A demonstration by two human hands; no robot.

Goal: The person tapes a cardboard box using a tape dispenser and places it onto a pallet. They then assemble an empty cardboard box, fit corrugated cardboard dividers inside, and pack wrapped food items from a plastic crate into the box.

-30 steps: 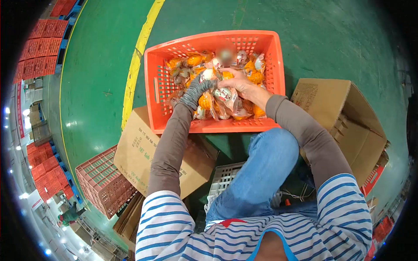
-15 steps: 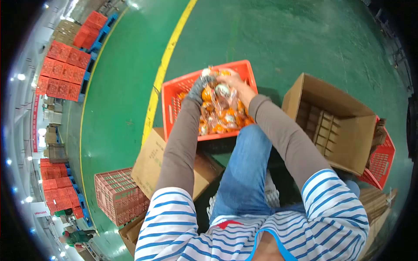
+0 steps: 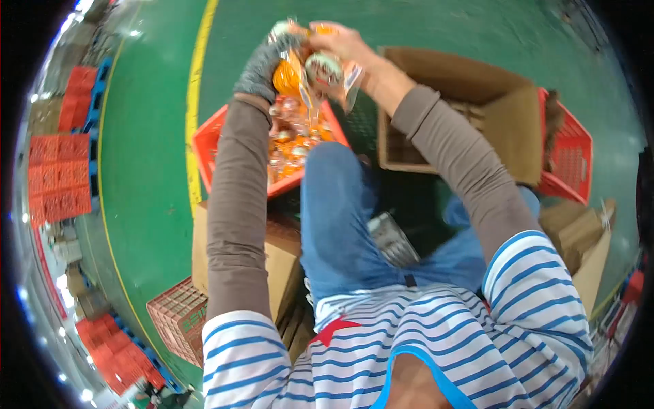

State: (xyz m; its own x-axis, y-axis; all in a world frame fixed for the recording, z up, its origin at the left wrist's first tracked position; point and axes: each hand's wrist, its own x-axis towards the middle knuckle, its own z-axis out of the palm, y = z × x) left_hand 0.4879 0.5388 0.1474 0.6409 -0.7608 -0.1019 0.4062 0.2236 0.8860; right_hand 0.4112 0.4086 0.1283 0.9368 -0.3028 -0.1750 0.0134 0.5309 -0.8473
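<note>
My left hand, in a grey glove, is closed around clear-bagged oranges raised above the red crate. From the other side, my right hand grips the same cluster, its fingers partly hidden behind the fruit. A pale printed label shows on one bag, and loose clear film hangs below. Beneath my hands, the red crate holds many more bagged oranges. To the right, an open cardboard box has cardboard dividers inside, partly covered by my right forearm.
Another red crate sits beyond the box. At lower left are a cardboard carton and a pinkish slatted crate. Folded cardboard lies at right. Stacked red crates stand across the yellow floor line.
Both hands have lifted the bagged oranges up out of the red crate. My view has turned right, so the crate and the cardboard box appear farther left and higher.
</note>
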